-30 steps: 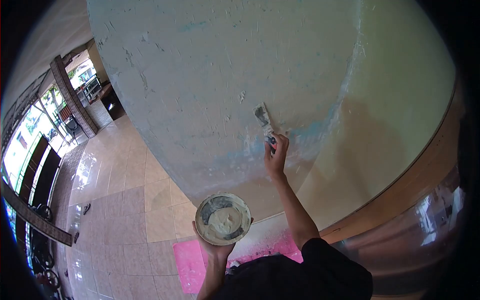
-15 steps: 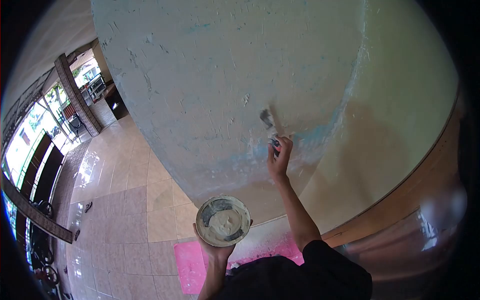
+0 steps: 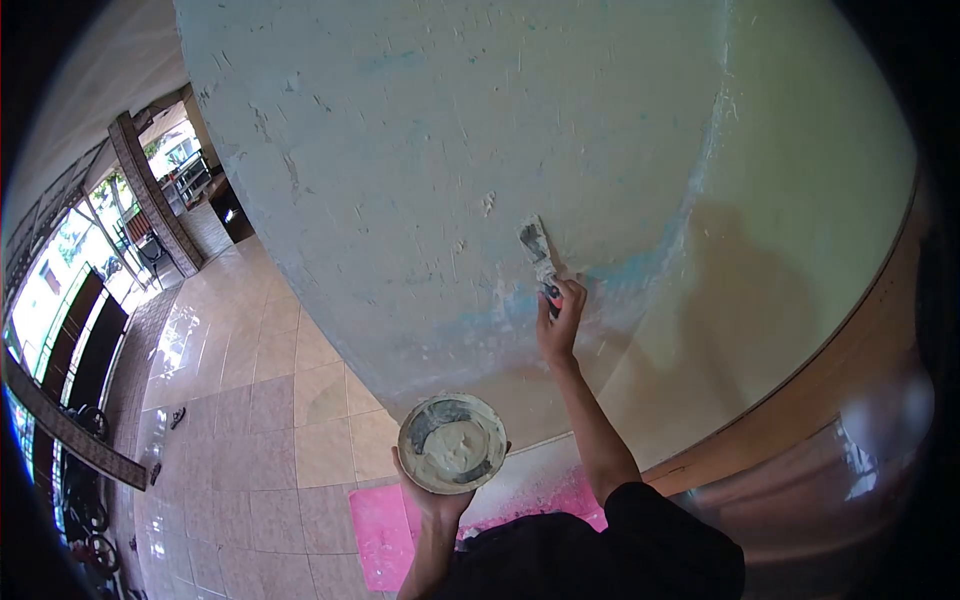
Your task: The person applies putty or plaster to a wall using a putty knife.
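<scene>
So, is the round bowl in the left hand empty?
No, the bowl, held up from below by the left hand, has a pale mound of putty in its middle.

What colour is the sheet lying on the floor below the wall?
Pink sheet, smeared with white; clearest in the head view.

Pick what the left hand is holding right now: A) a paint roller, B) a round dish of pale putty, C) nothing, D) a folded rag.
B: the left hand cups a round dish of pale putty from beneath, held below the wall, while the right hand presses a putty knife against that wall.
</scene>
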